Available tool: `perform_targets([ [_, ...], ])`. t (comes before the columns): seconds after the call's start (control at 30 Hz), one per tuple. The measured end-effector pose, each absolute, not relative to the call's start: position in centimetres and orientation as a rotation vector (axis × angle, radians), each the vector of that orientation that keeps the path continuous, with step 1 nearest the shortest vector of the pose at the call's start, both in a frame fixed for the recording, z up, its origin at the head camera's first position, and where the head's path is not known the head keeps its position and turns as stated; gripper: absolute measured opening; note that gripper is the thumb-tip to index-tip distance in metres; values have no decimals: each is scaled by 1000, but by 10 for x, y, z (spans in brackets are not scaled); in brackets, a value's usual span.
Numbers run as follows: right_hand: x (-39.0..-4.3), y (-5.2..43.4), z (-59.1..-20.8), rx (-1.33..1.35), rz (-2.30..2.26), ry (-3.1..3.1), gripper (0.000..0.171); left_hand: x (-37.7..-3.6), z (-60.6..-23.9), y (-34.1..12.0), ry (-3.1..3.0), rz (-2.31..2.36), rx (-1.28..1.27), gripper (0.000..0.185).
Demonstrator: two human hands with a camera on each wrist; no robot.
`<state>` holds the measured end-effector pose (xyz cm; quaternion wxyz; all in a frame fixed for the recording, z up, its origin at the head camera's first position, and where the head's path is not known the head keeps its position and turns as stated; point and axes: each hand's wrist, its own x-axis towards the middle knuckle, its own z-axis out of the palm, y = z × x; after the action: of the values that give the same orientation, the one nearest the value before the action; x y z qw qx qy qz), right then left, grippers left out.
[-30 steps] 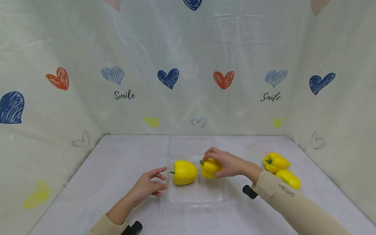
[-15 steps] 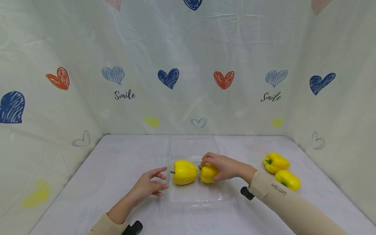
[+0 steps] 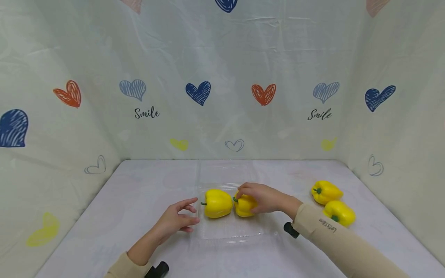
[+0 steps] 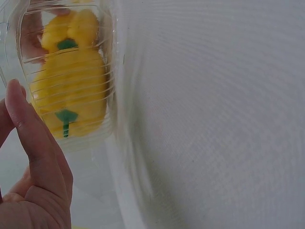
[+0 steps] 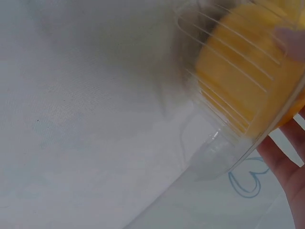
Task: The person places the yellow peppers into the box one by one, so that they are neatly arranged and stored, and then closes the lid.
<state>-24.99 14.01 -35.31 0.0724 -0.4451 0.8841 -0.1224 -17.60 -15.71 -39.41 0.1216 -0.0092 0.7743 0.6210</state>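
The left hand (image 3: pixel 175 221) is resting on the table (image 3: pixel 114 216) with fingers loosely spread, holding nothing, just beside the near-left edge of a clear plastic tray (image 3: pixel 232 229), seemingly steadying it. Inside the tray a yellow pepper (image 3: pixel 217 203) is lying on its side. The right hand (image 3: pixel 261 198) is curling its fingers around a second pepper (image 3: pixel 243 205), setting it touching the first. Farther right, two more peppers (image 3: pixel 332 202) are waiting on the table.
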Motion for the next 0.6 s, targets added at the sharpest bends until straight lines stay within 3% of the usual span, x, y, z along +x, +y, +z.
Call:
perform_targets([
  [0.6, -238, 163, -341, -1254, -563, 2749, 43, -177, -395, -156, 2265, 1813, -37, 67],
])
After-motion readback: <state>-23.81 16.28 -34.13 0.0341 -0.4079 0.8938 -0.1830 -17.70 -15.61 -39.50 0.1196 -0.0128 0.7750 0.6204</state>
